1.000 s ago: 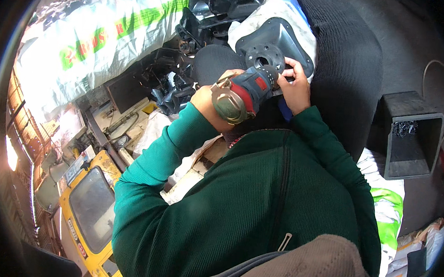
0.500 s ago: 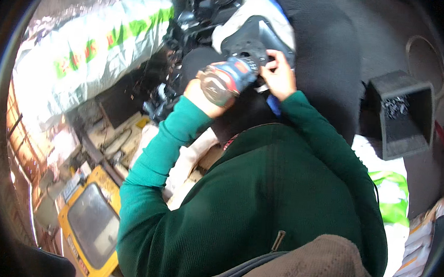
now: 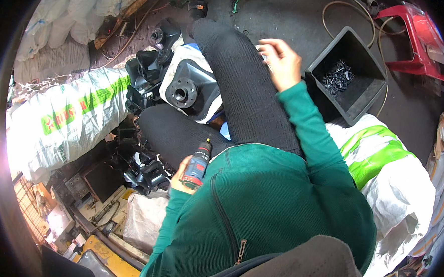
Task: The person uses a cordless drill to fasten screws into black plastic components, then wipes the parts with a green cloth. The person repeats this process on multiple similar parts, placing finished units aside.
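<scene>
My left hand [image 3: 181,180] is wrapped round a cordless drill [image 3: 196,166] with a blue and red body, held close to my waist, its bit pointing away from me. My right hand [image 3: 285,66] is beside my right thigh, its fingers curled; a small pale bit shows at the fingertips, too small to name. Between my legs a black moulded part with a round, holed flange [image 3: 174,97] lies on a white sack [image 3: 167,78]. Neither hand touches that part. Closest to my right hand is a dark bin [image 3: 366,88] with a pile of small dark screws [image 3: 338,77] inside.
Several black moulded parts [image 3: 149,177] are heaped on the left beside a long white and green sack [image 3: 67,115]. Another such sack [image 3: 382,152] lies at my right. A red plastic stool [image 3: 408,38] and a hose [image 3: 324,18] are at the far right.
The drill has left the black part and come back to my waist in my left hand. My right hand has let go of the part and moved right, toward the bin. The view has shifted.
</scene>
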Motion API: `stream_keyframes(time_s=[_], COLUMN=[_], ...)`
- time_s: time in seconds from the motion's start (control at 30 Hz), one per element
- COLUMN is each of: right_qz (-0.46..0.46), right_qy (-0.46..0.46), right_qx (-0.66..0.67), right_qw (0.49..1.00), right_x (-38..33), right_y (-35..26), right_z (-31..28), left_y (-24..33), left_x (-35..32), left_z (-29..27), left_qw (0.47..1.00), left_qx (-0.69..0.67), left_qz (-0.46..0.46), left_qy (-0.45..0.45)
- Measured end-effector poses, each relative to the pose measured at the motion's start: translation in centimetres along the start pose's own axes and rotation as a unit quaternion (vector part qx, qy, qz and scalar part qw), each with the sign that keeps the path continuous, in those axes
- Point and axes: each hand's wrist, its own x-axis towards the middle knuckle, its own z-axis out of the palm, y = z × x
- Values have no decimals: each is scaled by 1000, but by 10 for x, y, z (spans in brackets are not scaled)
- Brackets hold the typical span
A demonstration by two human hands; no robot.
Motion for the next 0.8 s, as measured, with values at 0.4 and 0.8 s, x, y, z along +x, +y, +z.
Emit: stream_keyframes(time_s=[0.4, 0.8], right_qz=[2, 62], right_qy=[-313, -345], right_qx=[-631, -569], right_qw=[710, 744], right_x=[37, 58], right_y=[249, 247], right_z=[-4, -7], left_y=[3, 12], left_x=[20, 9], left_z=[14, 10], left_qw=[869, 856], left_qx=[445, 466], left_qz=[215, 224], left_qy=[15, 21])
